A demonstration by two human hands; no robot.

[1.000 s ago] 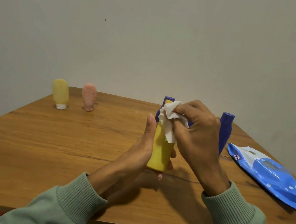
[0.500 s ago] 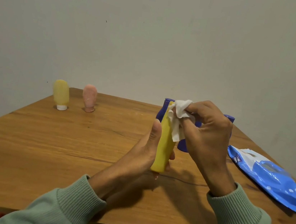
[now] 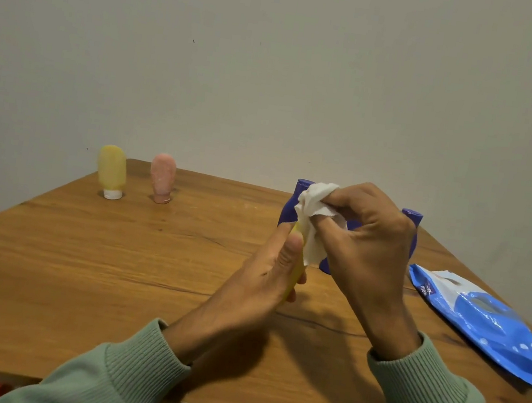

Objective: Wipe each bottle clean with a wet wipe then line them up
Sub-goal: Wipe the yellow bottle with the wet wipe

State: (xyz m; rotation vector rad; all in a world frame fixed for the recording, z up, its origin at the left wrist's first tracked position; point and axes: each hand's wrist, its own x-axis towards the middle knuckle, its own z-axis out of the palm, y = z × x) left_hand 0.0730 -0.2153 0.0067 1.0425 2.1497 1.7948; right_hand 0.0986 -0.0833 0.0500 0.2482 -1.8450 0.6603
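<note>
My left hand [image 3: 269, 269] grips a yellow bottle [image 3: 293, 281] above the table's middle, and only a thin yellow strip of it shows between my fingers. My right hand [image 3: 370, 245] pinches a white wet wipe [image 3: 315, 214] against the bottle's upper part. A blue bottle [image 3: 293, 205] stands just behind the wipe, mostly hidden. A second blue bottle [image 3: 412, 220] peeks out behind my right hand. At the far left edge a pale yellow bottle [image 3: 112, 171] and a pink bottle [image 3: 162, 177] stand on their caps, side by side.
A blue wet-wipe pack [image 3: 482, 317] lies flat near the right edge of the wooden table [image 3: 80, 261]. A plain wall rises right behind the table's far edge.
My left hand has turned the yellow bottle, so less of it shows. My right hand has slid the wipe up toward the bottle's top.
</note>
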